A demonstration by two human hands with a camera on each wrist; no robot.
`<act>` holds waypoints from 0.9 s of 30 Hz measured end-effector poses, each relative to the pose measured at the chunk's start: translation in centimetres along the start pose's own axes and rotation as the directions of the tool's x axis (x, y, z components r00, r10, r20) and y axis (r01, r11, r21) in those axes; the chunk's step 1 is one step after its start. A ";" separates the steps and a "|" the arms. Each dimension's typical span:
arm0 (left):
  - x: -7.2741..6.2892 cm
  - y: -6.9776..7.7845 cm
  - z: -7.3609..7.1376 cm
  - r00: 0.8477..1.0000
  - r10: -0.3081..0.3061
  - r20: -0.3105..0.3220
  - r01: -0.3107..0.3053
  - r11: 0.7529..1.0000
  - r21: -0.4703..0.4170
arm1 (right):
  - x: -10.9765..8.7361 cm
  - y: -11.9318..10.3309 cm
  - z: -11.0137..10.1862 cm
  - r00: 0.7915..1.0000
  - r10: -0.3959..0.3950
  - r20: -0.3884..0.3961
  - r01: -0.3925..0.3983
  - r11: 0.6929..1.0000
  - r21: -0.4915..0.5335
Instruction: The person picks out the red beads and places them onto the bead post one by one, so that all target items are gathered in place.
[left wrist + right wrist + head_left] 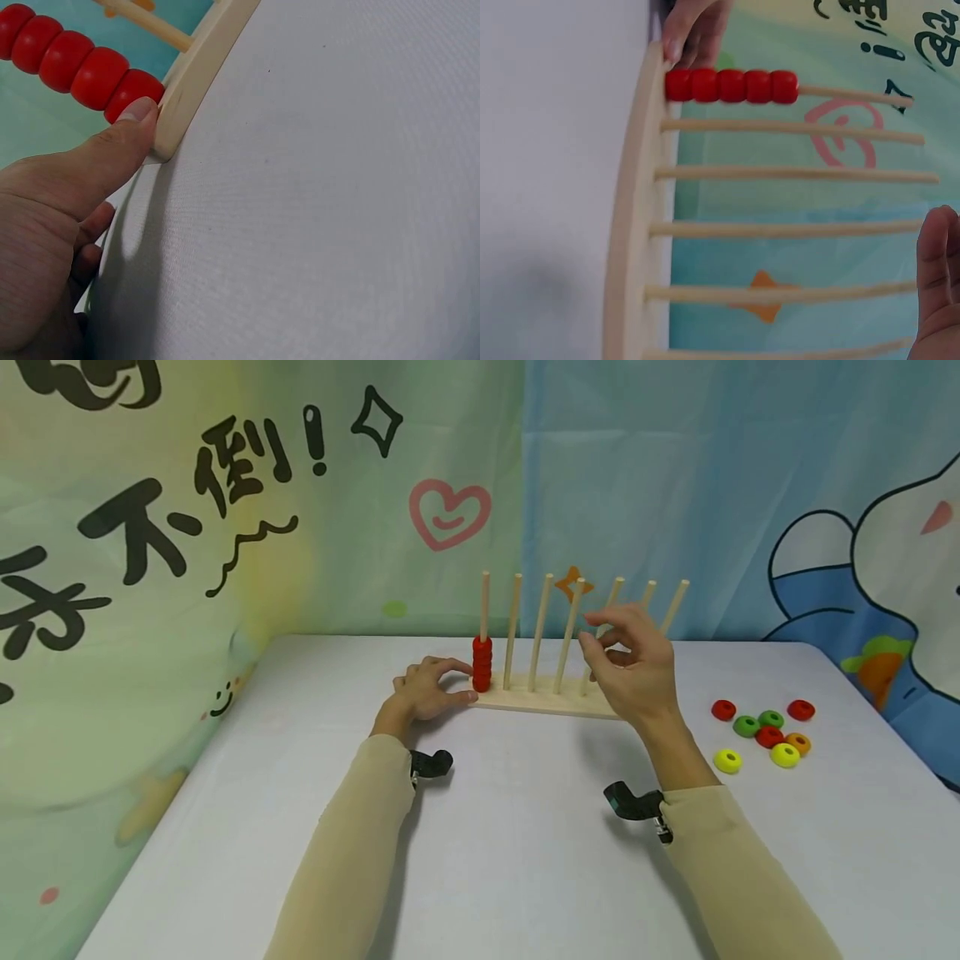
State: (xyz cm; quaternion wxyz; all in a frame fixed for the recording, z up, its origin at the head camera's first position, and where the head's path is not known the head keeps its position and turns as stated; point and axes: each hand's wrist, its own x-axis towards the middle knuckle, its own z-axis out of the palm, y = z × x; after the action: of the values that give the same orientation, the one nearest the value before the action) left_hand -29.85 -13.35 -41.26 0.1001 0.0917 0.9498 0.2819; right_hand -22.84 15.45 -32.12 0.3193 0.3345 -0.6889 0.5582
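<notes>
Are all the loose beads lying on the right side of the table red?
No, the head view shows green beads, yellow beads and an orange bead lying there with red beads.

White table, wooden peg rack, loose coloured beads at right

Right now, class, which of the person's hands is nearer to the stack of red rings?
Left. The left hand holds the base just beside the red stack; the right hand is raised by the pegs toward the other end.
</notes>
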 end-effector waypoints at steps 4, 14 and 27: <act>0.1 -0.1 0.0 1.000 -0.004 -0.004 0.004 1.000 0.007 | -0.7 0.2 -1.0 0.999 0.026 -0.019 -0.027 0.998 -0.065; 0.1 -0.3 0.2 1.000 -0.003 -0.005 0.003 1.000 0.004 | -1.7 0.3 -3.8 0.996 0.075 -0.043 -0.081 0.980 -0.179; 0.2 -0.4 0.3 1.000 0.001 -0.009 -0.001 1.000 -0.001 | -3.4 0.8 -8.1 0.986 0.168 0.009 -0.149 0.894 -0.423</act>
State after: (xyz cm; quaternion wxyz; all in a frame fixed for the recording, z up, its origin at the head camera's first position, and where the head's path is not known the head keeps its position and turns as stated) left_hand -29.97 -13.46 -41.78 0.0958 0.0906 0.9500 0.2830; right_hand -21.03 23.87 -33.93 0.3217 0.2132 -0.8249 0.4130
